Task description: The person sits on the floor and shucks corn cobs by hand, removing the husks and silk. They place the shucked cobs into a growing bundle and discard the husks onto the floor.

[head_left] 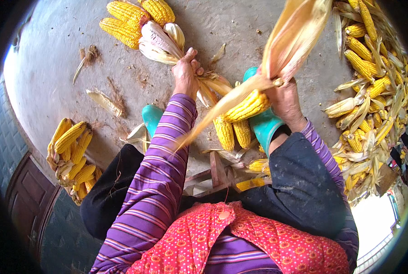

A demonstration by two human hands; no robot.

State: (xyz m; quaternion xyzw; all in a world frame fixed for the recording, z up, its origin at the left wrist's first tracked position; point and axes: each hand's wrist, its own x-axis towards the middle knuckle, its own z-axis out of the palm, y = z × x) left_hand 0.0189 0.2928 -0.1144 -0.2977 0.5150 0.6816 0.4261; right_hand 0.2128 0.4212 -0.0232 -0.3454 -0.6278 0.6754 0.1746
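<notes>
My left hand [187, 73] is closed around the gathered husks [163, 42] of a bunch of yellow corn cobs [128, 22], which lies at the top of the view beyond my fingers. From under that hand more husks run towards my right, with cobs [224, 132] hanging between my shoes. My right hand [284, 96] grips the base of a corn cob [248, 107] whose peeled husk [293, 37] fans upward, one long strip crossing over my left sleeve. The fingertips of my right hand are partly hidden behind the husk.
A large heap of corn cobs and husks [365, 92] fills the right side. A tied bunch of cobs [73, 147] lies at the left. Husk scraps [104, 102] and corn silk are scattered on the concrete floor [121, 75]. A wooden stool [217, 171] shows between my legs.
</notes>
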